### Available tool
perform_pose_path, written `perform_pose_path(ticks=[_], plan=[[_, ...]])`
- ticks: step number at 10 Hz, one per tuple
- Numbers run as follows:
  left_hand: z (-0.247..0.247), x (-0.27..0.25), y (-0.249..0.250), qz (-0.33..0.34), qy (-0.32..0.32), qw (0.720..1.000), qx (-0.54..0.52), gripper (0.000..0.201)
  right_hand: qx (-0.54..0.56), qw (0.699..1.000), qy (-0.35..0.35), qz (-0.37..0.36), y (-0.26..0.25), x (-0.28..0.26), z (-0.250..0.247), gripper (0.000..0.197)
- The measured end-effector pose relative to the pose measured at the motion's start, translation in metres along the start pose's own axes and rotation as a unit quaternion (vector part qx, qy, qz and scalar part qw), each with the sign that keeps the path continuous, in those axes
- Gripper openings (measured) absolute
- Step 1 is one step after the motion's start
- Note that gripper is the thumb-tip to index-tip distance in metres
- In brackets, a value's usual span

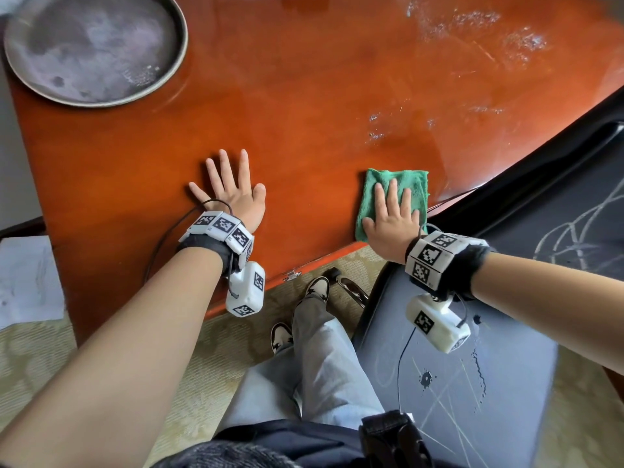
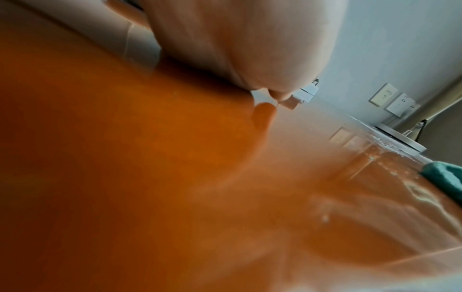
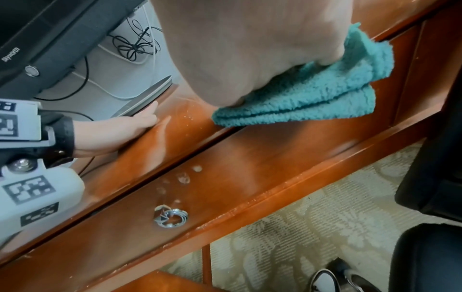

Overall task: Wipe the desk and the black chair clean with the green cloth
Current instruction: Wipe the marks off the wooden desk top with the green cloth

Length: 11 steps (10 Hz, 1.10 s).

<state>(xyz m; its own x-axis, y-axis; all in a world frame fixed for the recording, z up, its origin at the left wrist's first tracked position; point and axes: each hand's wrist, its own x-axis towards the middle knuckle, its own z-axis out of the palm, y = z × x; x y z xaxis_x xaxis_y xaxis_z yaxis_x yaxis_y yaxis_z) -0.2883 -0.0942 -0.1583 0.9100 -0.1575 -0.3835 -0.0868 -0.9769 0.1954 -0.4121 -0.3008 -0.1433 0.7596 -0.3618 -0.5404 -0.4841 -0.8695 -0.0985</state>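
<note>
The folded green cloth (image 1: 405,184) (image 3: 325,92) (image 2: 447,175) lies near the front edge of the glossy reddish-brown desk (image 1: 304,96) (image 3: 225,162) (image 2: 125,177). My right hand (image 1: 391,217) (image 3: 250,49) presses flat on the cloth with straight fingers. Flat on the bare wood to the left, fingers spread, rests my left hand (image 1: 233,194) (image 3: 125,126) (image 2: 237,39). White smears and droplets (image 1: 472,25) mark the desk's far right. The black chair (image 1: 472,383) stands at the lower right, its seat scribbled with pale lines and dark spots.
A round grey metal tray (image 1: 94,45) sits at the desk's far left corner. A drawer with a ring pull (image 3: 171,216) runs under the front edge. Papers (image 1: 27,278) lie left of the desk. My legs and shoes (image 1: 317,288) stand on patterned carpet (image 1: 33,366).
</note>
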Motion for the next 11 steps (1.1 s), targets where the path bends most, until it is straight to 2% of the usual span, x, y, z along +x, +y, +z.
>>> perform_pose_path(ticks=[2, 4, 5, 6, 7, 8, 10, 11], plan=[[0.001, -0.001, 0.0, 0.005, 0.0, 1.0, -0.003, 0.06, -0.001, 1.0, -0.004, -0.023, -0.036, 0.016, -0.013, 0.062], [0.0, 0.0, -0.001, 0.008, 0.0, 1.0, -0.008, 0.061, -0.079, 0.984, -0.038, -0.155, -0.059, 0.025, -0.026, 0.058], [0.001, 0.0, -0.001, 0.009, 0.004, 1.0, -0.01, 0.061, -0.171, 0.952, -0.059, -0.247, -0.045, 0.019, -0.03, 0.056], [0.001, -0.001, -0.001, 0.012, 0.002, 1.0, -0.01, 0.061, -0.244, 0.917, -0.087, -0.304, -0.025, 0.012, -0.033, 0.057], [0.0, -0.001, -0.001, 0.012, 0.0, 1.0, -0.008, 0.061, -0.248, 0.906, -0.101, -0.327, -0.015, 0.009, -0.034, 0.057], [-0.001, 0.0, -0.001, 0.008, -0.008, 1.0, -0.002, 0.06, -0.202, 0.924, -0.09, -0.312, -0.014, 0.008, -0.029, 0.059], [-0.001, 0.0, -0.002, 0.008, -0.011, 1.0, -0.005, 0.06, -0.084, 0.973, -0.017, -0.215, -0.023, 0.003, -0.018, 0.055], [-0.002, -0.001, -0.002, 0.01, -0.01, 1.0, -0.008, 0.06, -0.01, 0.985, 0.003, -0.173, -0.02, 0.002, -0.016, 0.053]])
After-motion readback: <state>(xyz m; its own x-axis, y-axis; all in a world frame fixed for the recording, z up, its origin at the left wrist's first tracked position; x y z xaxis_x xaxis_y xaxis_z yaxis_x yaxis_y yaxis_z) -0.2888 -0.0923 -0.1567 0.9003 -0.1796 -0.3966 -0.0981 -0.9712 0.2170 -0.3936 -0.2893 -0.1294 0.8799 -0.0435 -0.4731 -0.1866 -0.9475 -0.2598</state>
